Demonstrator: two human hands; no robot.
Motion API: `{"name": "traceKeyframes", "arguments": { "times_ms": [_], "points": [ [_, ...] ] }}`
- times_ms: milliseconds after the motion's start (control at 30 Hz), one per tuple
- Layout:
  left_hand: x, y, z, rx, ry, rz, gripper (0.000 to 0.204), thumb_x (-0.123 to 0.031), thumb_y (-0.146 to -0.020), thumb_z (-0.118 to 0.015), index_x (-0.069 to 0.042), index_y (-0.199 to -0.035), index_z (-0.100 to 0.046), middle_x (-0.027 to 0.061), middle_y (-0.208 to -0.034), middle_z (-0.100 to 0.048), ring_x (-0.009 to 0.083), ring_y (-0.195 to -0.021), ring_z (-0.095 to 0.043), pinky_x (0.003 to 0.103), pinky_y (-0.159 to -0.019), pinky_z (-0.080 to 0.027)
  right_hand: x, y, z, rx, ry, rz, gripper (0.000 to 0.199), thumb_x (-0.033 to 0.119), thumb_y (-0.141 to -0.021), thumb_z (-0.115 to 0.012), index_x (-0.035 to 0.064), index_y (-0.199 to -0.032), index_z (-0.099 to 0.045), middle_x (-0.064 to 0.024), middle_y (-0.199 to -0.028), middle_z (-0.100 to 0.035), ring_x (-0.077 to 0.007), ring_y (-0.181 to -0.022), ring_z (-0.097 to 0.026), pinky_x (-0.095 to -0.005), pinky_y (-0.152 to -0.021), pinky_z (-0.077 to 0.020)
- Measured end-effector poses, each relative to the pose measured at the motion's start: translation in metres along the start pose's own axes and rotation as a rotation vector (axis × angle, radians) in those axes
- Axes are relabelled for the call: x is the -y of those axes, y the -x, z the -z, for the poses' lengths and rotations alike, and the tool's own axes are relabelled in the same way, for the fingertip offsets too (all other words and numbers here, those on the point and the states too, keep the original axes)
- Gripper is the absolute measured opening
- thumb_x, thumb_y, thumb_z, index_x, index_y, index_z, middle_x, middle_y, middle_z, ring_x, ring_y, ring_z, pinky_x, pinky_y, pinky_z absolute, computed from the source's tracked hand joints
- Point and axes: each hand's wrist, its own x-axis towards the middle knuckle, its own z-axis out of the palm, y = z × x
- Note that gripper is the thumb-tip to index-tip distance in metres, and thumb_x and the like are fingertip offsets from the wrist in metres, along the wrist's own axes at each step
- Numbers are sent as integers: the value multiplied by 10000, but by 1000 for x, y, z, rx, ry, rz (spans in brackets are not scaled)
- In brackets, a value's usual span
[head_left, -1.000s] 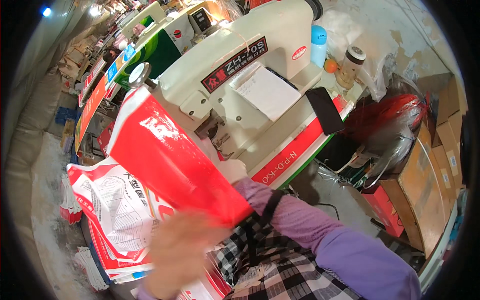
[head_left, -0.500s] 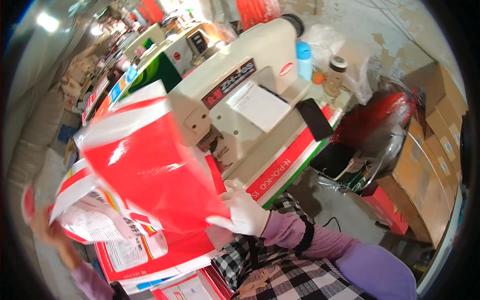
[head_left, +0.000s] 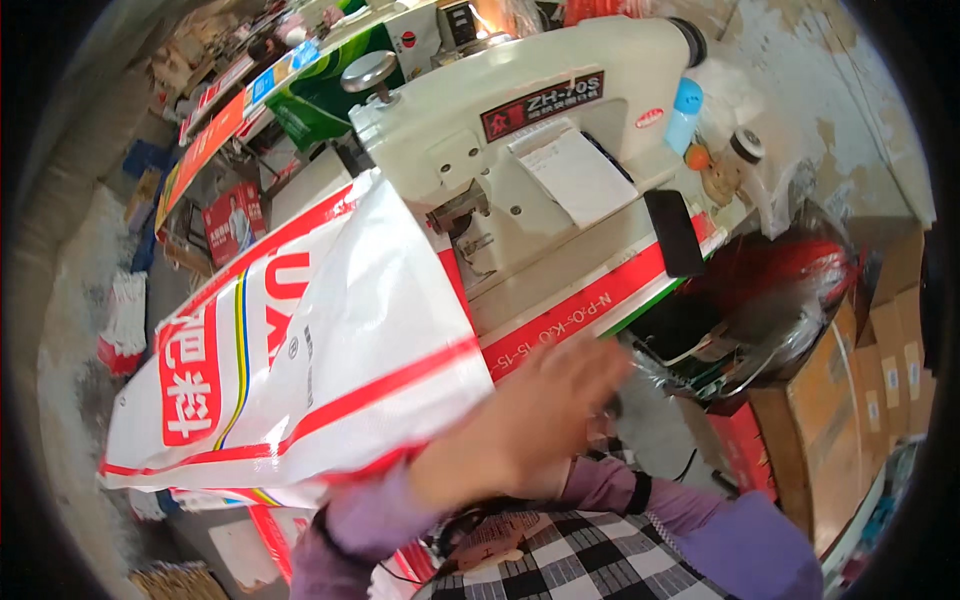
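A large white woven bag with red bands and printing is spread at the left, its right side up against the industrial sewing machine. My left hand, bare and blurred by motion, reaches across my body to the right of the bag's lower right corner. Its fingers are too smeared to read, and I make out nothing in them. The left forearm covers my right hand almost wholly; only the purple right sleeve shows clearly. More red and white bags lie beneath the spread one.
On the machine bed lie a white notepad and a black phone. Behind them stand a light-blue bottle and a brown-filled jar. Cardboard boxes and a plastic bag of red material are at the right.
The bag has turned from its red side to its white printed side and lies spread leftward. My left hand has swung from far left across to the right. The view has shifted.
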Motion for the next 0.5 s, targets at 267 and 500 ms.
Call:
{"name": "traceKeyframes", "arguments": {
  "times_ms": [267, 500],
  "points": [
    [217, 67, 18, -918, 170, 700, 556, -145, -976, -527, -59, -1485, -319, 105, -1508, -370, 253, -1360, -375, 347, -1062, -408, 4, 6, 27, -96, -94, -53, 334, 299, -934, -592, -18, -843, -649, -172, -822, -637, -344, -840, -616, -397, -741, -504],
    [190, 34, -22, -601, -575, 626, 556, -116, -893, -540, 0, -1419, -402, 185, -1522, -327, 463, -1397, -264, 477, -1152, -251, 27, 5, 31, -28, -56, 37, 310, 265, -927, -602, 1, -772, -644, -154, -770, -626, -323, -860, -613, -385, -748, -505]
  ]
}}
